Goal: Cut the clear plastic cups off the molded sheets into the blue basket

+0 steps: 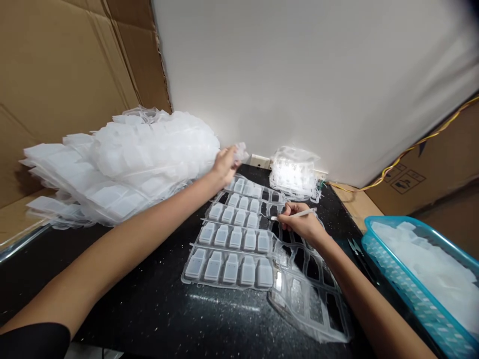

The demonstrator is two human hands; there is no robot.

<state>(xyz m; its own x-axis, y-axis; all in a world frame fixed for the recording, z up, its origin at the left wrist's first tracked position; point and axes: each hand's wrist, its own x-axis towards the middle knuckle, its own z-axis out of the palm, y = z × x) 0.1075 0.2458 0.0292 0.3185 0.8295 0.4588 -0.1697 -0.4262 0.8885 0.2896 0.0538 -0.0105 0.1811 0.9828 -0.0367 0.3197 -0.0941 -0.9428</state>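
A translucent moulded sheet (235,238) lies flat on the black speckled table, with rows of small tag-shaped pieces on its left part. Its right part is a bare webbing (318,319) with cut-out openings. My right hand (299,219) rests over the webbing, closed around a slim white pen-like tool (305,213) whose tip points left toward the pieces. Past the sheet's far edge, my left hand (225,167) is raised, its fingers closed on small translucent pieces (241,151), slightly blurred. How many pieces it holds is hidden.
A tall pile of similar sheets (149,154) stands at the left by a cardboard box (67,75). At the back, bare webbings (294,172) are stacked against the white wall. A blue basket (404,279) of loose pieces sits right, beside dark snips (359,254). Yellow-red wire (396,169) runs along the right.
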